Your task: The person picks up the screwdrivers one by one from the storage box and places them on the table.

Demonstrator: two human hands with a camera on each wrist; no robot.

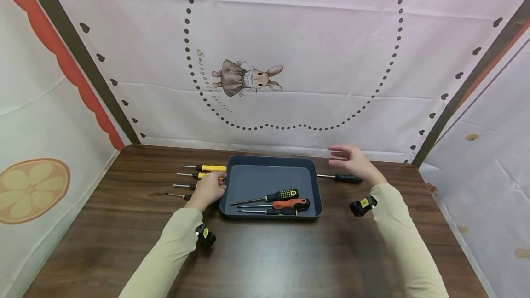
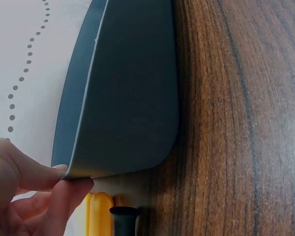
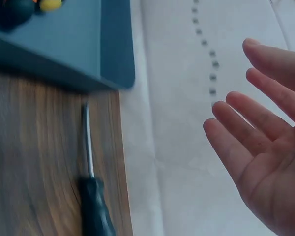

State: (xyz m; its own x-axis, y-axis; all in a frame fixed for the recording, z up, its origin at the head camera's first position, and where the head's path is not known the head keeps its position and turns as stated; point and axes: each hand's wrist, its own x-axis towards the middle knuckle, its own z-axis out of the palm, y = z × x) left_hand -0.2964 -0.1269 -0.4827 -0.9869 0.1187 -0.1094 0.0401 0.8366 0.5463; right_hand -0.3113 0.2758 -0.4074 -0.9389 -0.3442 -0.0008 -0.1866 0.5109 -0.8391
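Observation:
A shallow blue-grey tray (image 1: 269, 160) sits near the table's back edge. Its left rim is pinched between the thumb and fingers of my left hand (image 1: 209, 190); the left wrist view shows this grip at the tray's corner (image 2: 123, 98). Inside the tray lie a black-and-yellow screwdriver (image 1: 282, 195), an orange-and-black screwdriver (image 1: 291, 204) and a dark-handled one (image 1: 281, 212). To the right of the tray, my right hand (image 1: 354, 162) is raised with fingers spread and nothing held. Below that hand, a black-handled screwdriver (image 1: 348, 178) lies with its shaft toward the tray.
Left of the tray lie a yellow screwdriver (image 1: 213, 168), another yellow-handled one (image 1: 202, 175) and two more, their handles partly behind my left hand. A printed cloth (image 1: 314, 59) hangs behind the wooden table (image 1: 265, 256).

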